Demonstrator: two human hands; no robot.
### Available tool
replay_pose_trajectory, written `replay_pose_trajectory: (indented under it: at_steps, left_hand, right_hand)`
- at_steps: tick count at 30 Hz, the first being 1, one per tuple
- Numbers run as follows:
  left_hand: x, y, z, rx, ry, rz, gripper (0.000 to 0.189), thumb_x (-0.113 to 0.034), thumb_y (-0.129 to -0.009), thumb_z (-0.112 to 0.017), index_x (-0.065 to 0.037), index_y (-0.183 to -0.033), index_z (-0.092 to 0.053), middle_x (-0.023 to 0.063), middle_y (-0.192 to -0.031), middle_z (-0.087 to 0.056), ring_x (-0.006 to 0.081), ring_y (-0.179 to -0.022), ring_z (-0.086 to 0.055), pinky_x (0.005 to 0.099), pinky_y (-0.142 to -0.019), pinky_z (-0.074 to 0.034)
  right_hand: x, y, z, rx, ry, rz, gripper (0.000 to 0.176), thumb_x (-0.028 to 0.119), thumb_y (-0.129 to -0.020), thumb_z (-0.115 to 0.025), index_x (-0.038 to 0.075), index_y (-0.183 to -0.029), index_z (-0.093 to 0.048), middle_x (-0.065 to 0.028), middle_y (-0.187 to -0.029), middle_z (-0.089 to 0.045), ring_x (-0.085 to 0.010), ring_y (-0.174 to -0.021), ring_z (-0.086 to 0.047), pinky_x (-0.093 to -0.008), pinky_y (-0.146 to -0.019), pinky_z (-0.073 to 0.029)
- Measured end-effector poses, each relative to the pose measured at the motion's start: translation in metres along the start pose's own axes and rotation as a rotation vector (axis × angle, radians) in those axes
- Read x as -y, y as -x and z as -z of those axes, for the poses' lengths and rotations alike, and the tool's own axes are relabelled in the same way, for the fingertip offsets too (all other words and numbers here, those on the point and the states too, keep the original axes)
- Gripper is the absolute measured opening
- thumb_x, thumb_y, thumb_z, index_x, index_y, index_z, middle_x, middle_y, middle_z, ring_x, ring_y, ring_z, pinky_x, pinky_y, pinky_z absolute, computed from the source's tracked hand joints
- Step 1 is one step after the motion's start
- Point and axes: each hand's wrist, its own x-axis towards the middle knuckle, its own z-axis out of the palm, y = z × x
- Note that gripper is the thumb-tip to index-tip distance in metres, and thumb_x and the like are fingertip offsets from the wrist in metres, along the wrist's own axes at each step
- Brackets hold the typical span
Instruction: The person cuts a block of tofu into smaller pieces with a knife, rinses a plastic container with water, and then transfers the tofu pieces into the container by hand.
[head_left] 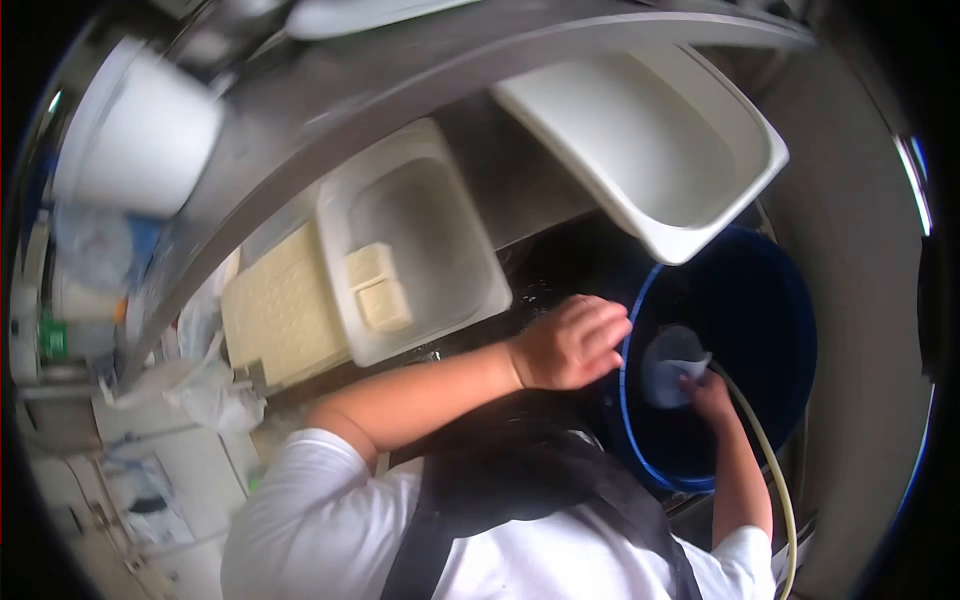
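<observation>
My right hand (712, 396) reaches inside a deep blue tub (640, 440). Its fingers are closed on the edge of a translucent plastic jug (668, 365), which is tilted inside the tub. Beside the tub's left rim is my left hand (575, 343), with loosely bent fingers, slightly apart, and nothing visible in them. Left of that hand stands a white rectangular container (465, 240) with two pale tofu-like blocks (380, 290) in it. The depth of the tub is dark, so its contents cannot be made out.
A pale hose (768, 450) runs over the tub's right side. A large white bin (680, 245) overhangs the tub at the back. Left are a cream slab (283, 305), plastic bags (215, 395) and a white bucket (140, 135). A metal shelf edge (420, 85) curves across the top.
</observation>
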Motion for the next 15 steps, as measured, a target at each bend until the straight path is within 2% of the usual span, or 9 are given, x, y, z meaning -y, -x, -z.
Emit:
replay_pose_trajectory:
  at_steps: [3,4,5,6,7,8,10,11,15]
  left_hand:
    - [0.034,0.072,0.092,-0.167,-0.200,0.287,0.032,-0.012,-0.093,-0.077,-0.001,-0.120,-0.064,0.0148,-0.102,-0.068,0.0327,-0.093,-0.070,0.0402,-0.084,-0.059]
    - [0.070,0.119,0.124,-0.294,-0.196,0.523,0.026,-0.014,-0.097,-0.073,0.000,-0.117,-0.065,0.0177,-0.106,-0.068,0.0344,-0.095,-0.069,0.0417,-0.083,-0.058]
    - [0.096,0.149,0.159,-0.464,-0.190,0.688,0.025,-0.012,-0.100,-0.071,-0.001,-0.120,-0.062,0.0107,-0.097,-0.067,0.0198,-0.082,-0.068,0.0328,-0.076,-0.056]
    - [0.130,0.177,0.190,-0.680,-0.154,0.767,0.026,-0.021,-0.103,-0.068,-0.002,-0.120,-0.063,0.0151,-0.101,-0.069,0.0265,-0.085,-0.069,0.0389,-0.080,-0.057]
    - [0.139,0.185,0.241,-0.636,-0.464,0.958,0.025,-0.019,-0.102,-0.068,-0.001,-0.118,-0.062,0.0114,-0.101,-0.069,0.0220,-0.092,-0.069,0.0371,-0.085,-0.057]
    - [0.187,0.231,0.285,-0.572,-0.663,1.084,0.029,-0.025,-0.103,-0.065,-0.001,-0.119,-0.064,0.0150,-0.109,-0.071,0.0271,-0.099,-0.070,0.0411,-0.090,-0.057]
    - [0.229,0.275,0.352,-0.443,-1.206,0.717,0.028,-0.023,-0.106,-0.056,-0.001,-0.121,-0.064,0.0192,-0.114,-0.071,0.0351,-0.104,-0.069,0.0465,-0.088,-0.057]
    - [0.242,0.285,0.375,-0.383,-1.316,0.658,0.028,-0.023,-0.106,-0.056,-0.001,-0.121,-0.064,0.0192,-0.114,-0.071,0.0354,-0.104,-0.069,0.0468,-0.088,-0.057]
    - [0.277,0.308,0.432,-0.103,-1.216,0.919,0.027,-0.022,-0.106,-0.056,-0.001,-0.120,-0.064,0.0195,-0.114,-0.071,0.0364,-0.104,-0.069,0.0476,-0.089,-0.057]
  right_hand:
    - [0.097,0.093,0.019,-0.237,-0.043,0.196,0.027,0.024,-0.098,-0.072,0.000,-0.110,-0.072,-0.0082,-0.088,-0.074,-0.0173,-0.082,-0.070,-0.0343,-0.078,-0.054]
    - [0.119,0.113,0.015,-0.329,-0.051,0.289,0.025,0.022,-0.100,-0.071,0.000,-0.110,-0.070,-0.0051,-0.086,-0.071,-0.0146,-0.080,-0.066,-0.0322,-0.075,-0.053]
    - [0.141,0.137,0.010,-0.388,-0.201,0.311,0.023,0.020,-0.104,-0.067,0.000,-0.113,-0.069,-0.0033,-0.085,-0.069,-0.0120,-0.077,-0.064,-0.0296,-0.072,-0.051]
    - [0.139,0.146,0.012,-0.464,-0.375,0.413,0.022,0.019,-0.108,-0.063,0.000,-0.116,-0.068,-0.0017,-0.083,-0.067,-0.0090,-0.074,-0.059,-0.0256,-0.070,-0.047]
    - [0.153,0.163,0.011,-0.566,-0.403,0.460,0.021,0.020,-0.109,-0.062,0.001,-0.114,-0.067,-0.0007,-0.080,-0.064,-0.0077,-0.072,-0.057,-0.0245,-0.069,-0.046]
    - [0.171,0.182,0.009,-0.669,-0.430,0.505,0.020,0.020,-0.110,-0.060,0.002,-0.112,-0.066,0.0003,-0.077,-0.062,-0.0065,-0.070,-0.055,-0.0235,-0.069,-0.044]
    - [0.188,0.204,0.010,-0.739,-0.387,0.636,0.020,0.022,-0.111,-0.059,0.003,-0.107,-0.065,0.0019,-0.071,-0.057,-0.0053,-0.066,-0.051,-0.0227,-0.065,-0.041]
    - [0.220,0.225,0.005,-0.794,-0.404,0.643,0.022,0.023,-0.111,-0.059,0.004,-0.102,-0.063,0.0023,-0.068,-0.054,-0.0048,-0.063,-0.049,-0.0225,-0.061,-0.038]
    - [0.267,0.254,-0.013,-0.802,-0.424,0.706,0.023,0.026,-0.110,-0.062,0.005,-0.103,-0.065,0.0030,-0.067,-0.053,-0.0035,-0.058,-0.045,-0.0214,-0.054,-0.034]
